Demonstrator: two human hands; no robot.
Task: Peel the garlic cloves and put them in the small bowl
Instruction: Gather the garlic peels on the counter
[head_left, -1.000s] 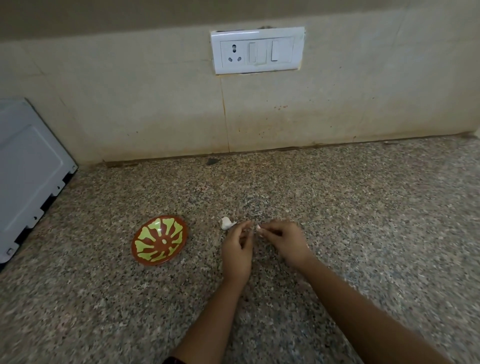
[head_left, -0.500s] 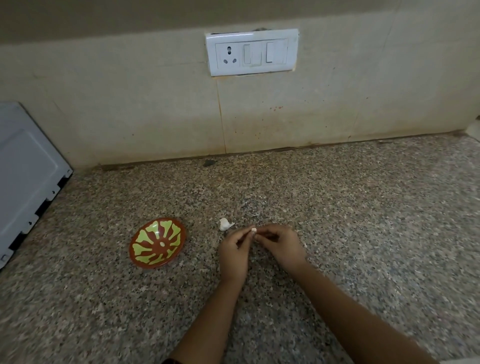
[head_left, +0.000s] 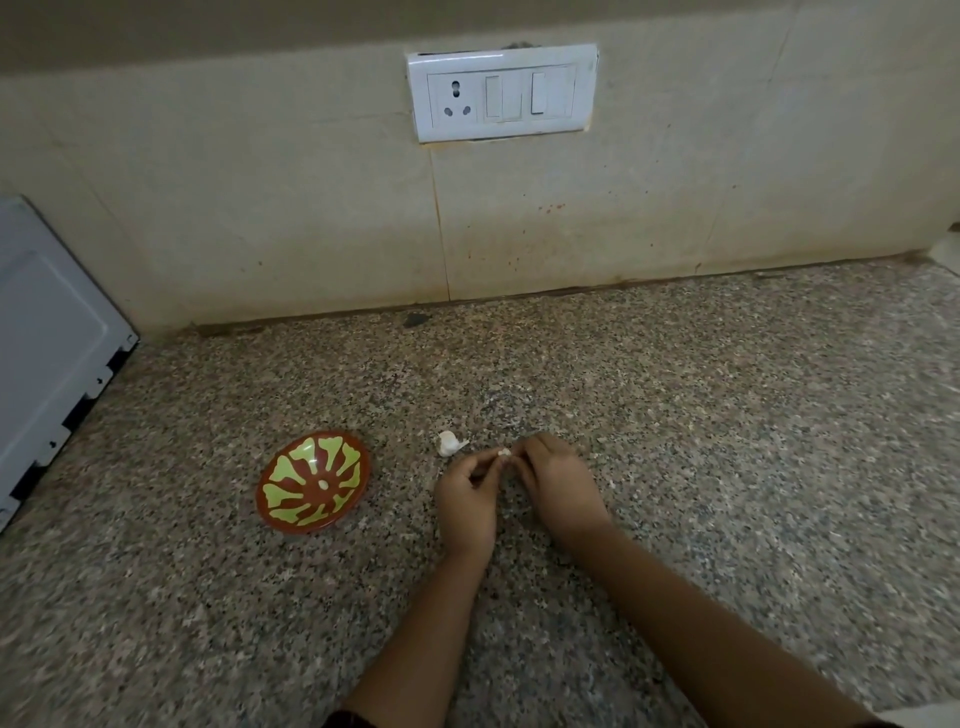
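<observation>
A small garlic clove (head_left: 503, 453) is pinched between the fingertips of my left hand (head_left: 466, 501) and my right hand (head_left: 557, 487), low over the speckled granite counter; only its white tip shows. Another white garlic piece (head_left: 450, 443) lies on the counter just left of my hands. The small bowl (head_left: 314, 480), red-brown with a yellow-green flower pattern, sits to the left of my left hand, with a tiny pale speck at its centre.
A grey appliance panel (head_left: 49, 343) leans at the far left. A tiled wall with a white socket and switch plate (head_left: 503, 92) rises behind the counter. Small skin flakes (head_left: 601, 439) lie right of my hands.
My two hands have stayed together on the clove, the fingertips closing in a little. The view has shifted slightly; the bowl and the loose garlic piece have not moved.
</observation>
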